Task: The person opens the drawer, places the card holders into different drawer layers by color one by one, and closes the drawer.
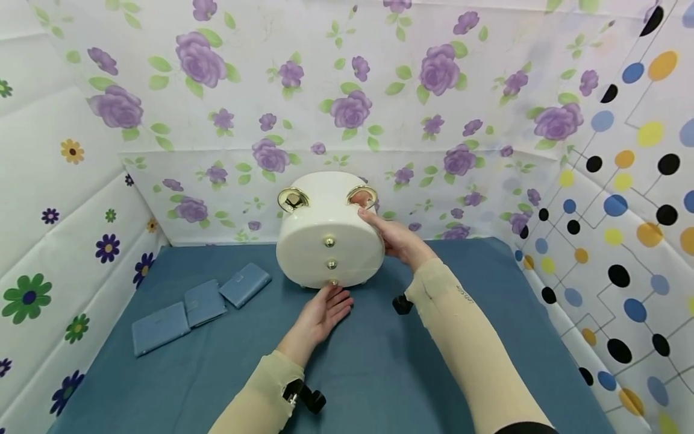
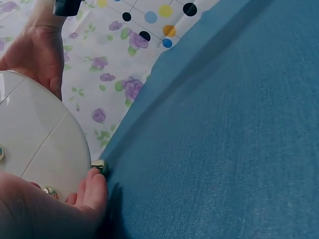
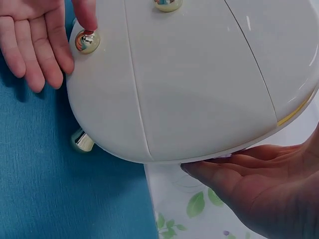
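Note:
A glossy cream-white oval jewelry box [image 1: 303,241] stands at the back of the table with three gold knobs down its front and two gold rings on top. Seams between the knobs mark its front into sections. My left hand [image 1: 320,316] is palm up below the front, thumb touching the lowest knob [image 3: 87,42], its fingers straight and beside the lower edge. My right hand [image 1: 398,238] rests against the box's right side, thumb up near the right gold ring [image 1: 362,196]. Its fingers [image 3: 219,174] lie long against the side wall. A gold foot [image 3: 81,141] shows under the box.
Three flat blue wallet-like items lie left of the box: one large [image 1: 159,328], one middle [image 1: 205,303] and one nearer the box [image 1: 245,284]. A blue cloth [image 1: 374,374] covers the table. A purple-flowered sheet [image 1: 325,90] hangs behind, with patterned sheets at both sides.

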